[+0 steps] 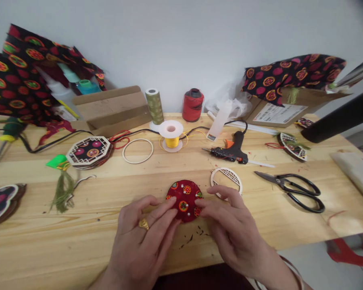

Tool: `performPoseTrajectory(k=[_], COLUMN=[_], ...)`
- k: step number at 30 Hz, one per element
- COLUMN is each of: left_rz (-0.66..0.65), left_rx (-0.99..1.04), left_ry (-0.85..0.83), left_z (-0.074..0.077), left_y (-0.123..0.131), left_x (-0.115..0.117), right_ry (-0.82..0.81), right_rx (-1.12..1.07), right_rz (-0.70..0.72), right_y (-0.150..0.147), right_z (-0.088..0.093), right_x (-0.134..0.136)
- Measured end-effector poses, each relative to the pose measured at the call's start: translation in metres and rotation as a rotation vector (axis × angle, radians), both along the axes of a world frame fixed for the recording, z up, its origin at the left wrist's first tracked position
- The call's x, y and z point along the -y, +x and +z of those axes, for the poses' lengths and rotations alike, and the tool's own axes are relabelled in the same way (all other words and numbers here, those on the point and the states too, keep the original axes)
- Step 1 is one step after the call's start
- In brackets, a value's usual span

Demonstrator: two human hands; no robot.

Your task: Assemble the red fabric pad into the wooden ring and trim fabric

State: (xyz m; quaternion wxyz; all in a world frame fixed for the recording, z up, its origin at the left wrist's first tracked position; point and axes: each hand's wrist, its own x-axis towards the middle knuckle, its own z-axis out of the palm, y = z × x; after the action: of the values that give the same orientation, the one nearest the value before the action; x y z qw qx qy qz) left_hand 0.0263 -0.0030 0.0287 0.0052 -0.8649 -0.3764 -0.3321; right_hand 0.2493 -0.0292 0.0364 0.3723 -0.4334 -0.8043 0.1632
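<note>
A round red fabric-covered disc (184, 198) with orange and green dots lies on the wooden table (109, 225), near the front edge. My left hand (145, 229), with a gold ring on one finger, presses its fingertips on the disc's left edge. From the right, my right hand (230, 225) has its fingers on the disc's right edge. Both hands lie palm down with fingers stretched onto the disc. A white cut-out wooden ring (226, 180) sits just behind my right hand.
Black scissors (293, 187) lie at the right, a black glue gun (231, 151) behind the disc. Yellow thread spool (171, 136), green spool (154, 105), red spool (192, 104), a plain ring (138, 150) and a stack of octagonal pieces (89, 152) stand farther back. Patterned fabric drapes boxes on both sides.
</note>
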Motion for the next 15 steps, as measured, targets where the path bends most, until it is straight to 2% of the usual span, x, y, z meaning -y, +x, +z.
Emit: performPoseTrajectory(k=[3, 7, 11, 15], left_rz=[0.023, 0.010, 0.003, 0.000], left_rx=[0.040, 0.046, 0.047, 0.054], left_ry=[-0.006, 0.002, -0.009, -0.049], left_z=[0.006, 0.008, 0.003, 0.000], left_y=[-0.001, -0.003, -0.004, -0.006], left_x=[0.001, 0.003, 0.004, 0.006], right_ry=[0.012, 0.025, 0.115, 0.177], right_rx=[-0.091, -0.157, -0.154, -0.090], right_rz=[-0.039, -0.143, -0.165, -0.141], right_y=[-0.005, -0.025, -0.046, -0.054], right_z=[0.009, 0.017, 0.016, 0.014], right_x=[0.002, -0.001, -0.006, -0.009])
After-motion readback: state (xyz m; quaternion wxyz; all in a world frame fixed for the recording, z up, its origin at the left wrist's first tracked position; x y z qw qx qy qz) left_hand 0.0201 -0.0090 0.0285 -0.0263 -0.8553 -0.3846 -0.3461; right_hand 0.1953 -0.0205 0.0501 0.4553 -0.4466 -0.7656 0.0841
